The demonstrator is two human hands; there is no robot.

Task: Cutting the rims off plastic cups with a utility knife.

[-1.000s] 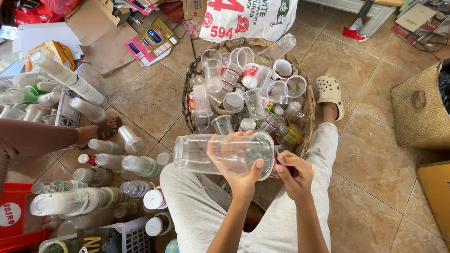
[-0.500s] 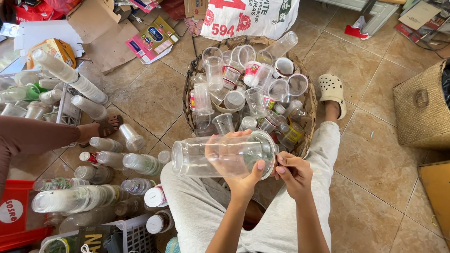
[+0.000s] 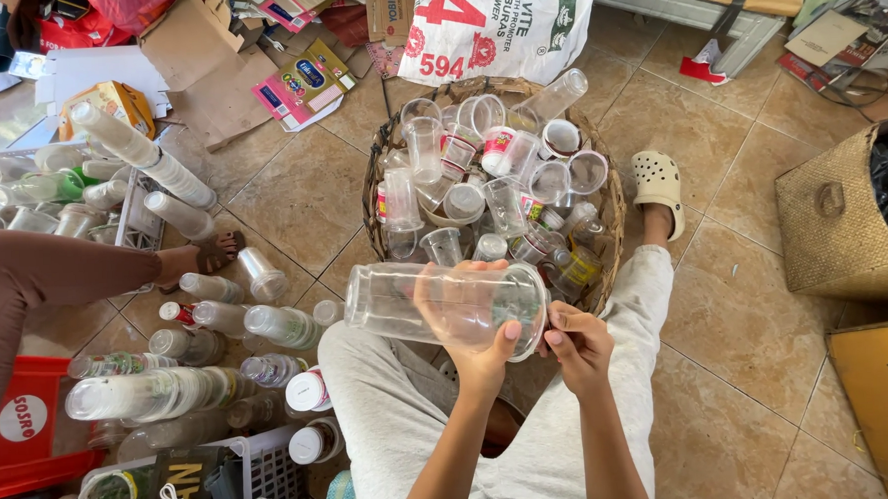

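**Ana:** Since the earlier frames almost nothing has moved; the clear plastic jar (image 3: 446,304) stays in the middle of the frame, only it sits a little lower and nearer to the lap.

**Ben:** Which hand holds it?

**Ana:** The left hand (image 3: 471,322) grasps it from below, with fingers curled over its side. The right hand (image 3: 577,341) is just beside the right end of the jar, with fingertips pinched at the rim. I cannot tell if it grips a label or only touches the rim.

**Ben:** How does the jar lie?

**Ana:** Its long axis runs left to right across the frame, nearly level, with the bottom toward the left and the wide mouth toward the right. So the mouth end is nearer to the right hand, and the body rests in the left.

**Ben:** What is around?

**Ana:** Directly above the jar in the frame is a woven basket (image 3: 609,236) full of clear cups. In the lower left, plastic bottles (image 3: 270,324) lie on the tiled floor (image 3: 722,309). Another person's sleeve (image 3: 51,278) comes in from the left edge.
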